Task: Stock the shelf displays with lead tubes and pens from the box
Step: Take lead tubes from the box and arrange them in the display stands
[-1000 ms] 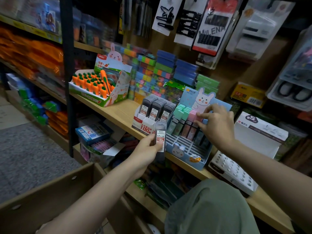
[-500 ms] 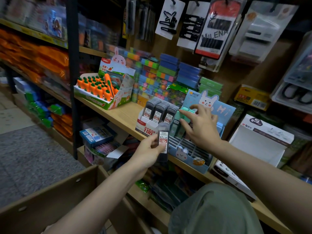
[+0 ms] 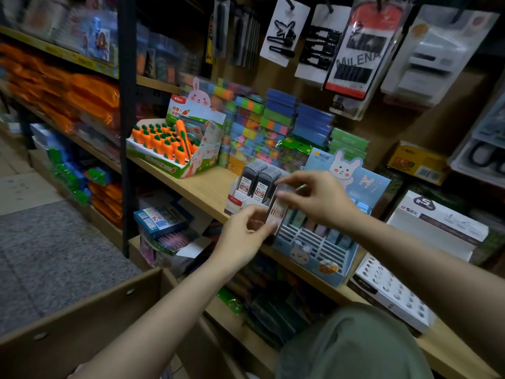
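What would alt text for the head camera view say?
Two hands hold a dark lead tube over a wooden shelf: the left hand grips its lower part, the right hand pinches its top. Behind stand a lead tube display and a blue bunny display box.

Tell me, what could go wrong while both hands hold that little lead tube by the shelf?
The lead tube, pinched between the left hand and right hand, is out over the shelf edge, so a slip could drop it to the lower shelf or floor. The right forearm hangs above the blue bunny display and might nudge it.
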Demonstrator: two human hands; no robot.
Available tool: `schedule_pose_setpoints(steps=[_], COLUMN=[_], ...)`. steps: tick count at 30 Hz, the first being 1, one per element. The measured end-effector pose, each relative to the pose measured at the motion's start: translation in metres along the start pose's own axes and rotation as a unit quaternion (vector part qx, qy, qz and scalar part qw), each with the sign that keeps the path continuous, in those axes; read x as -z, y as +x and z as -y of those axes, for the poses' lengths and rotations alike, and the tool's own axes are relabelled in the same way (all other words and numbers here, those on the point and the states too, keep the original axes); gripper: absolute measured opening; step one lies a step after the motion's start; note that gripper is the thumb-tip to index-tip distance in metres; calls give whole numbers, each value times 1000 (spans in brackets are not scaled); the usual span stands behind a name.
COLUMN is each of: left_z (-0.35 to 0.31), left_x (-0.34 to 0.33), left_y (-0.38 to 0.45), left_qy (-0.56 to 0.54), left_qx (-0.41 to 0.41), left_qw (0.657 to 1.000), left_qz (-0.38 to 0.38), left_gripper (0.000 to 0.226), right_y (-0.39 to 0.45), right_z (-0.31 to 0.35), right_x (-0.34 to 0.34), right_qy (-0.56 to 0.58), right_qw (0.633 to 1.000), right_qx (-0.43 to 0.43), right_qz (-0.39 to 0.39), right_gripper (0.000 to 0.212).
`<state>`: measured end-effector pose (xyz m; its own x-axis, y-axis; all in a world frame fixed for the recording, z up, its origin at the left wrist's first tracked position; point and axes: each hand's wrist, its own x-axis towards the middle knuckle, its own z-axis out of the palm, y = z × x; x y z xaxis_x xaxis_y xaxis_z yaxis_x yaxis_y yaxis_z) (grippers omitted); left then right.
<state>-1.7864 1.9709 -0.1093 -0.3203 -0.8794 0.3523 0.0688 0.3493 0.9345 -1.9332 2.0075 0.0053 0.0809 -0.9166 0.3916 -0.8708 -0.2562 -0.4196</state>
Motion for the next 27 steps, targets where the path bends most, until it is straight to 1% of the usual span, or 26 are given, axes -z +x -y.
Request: schedule_pose_setpoints(steps=[4,6,10,12,14,19,24,27], left_z=[10,17,27,30,32,36,37,36], left_x=[21,30,35,32,29,24,22,22], left_y=[15,20,27,29,32,38,39,38], left_qy=[61,101,136,142,138,118,123,120], left_qx=[8,22,65,68,72,66,48,45], left_qw=[987,978,977,978,979,983,982,982], left_qz=[-146,-181,-153,-140,-131,-128,-136,-136], left_gripper=[31,45,79,88,92,91,82,80], right_y=[29,43,58,64,68,76,81,82], right_z=[4,1,-2,-4,-5,-6,-10,-12], right_x=[30,37,32,24,17,0,-18,-30], right_qy=[43,25,-91,-110,-105,-99,-153,-195], right_qw=[995,992,989,988,989,990,982,974], right_qx=[-29,-41,-33,-25,-18,7,52,52], right_qz=[-90,-116,-115,-107,-107,-102,-99,-99], right_gripper=[14,15,21,22,21,22,26,29])
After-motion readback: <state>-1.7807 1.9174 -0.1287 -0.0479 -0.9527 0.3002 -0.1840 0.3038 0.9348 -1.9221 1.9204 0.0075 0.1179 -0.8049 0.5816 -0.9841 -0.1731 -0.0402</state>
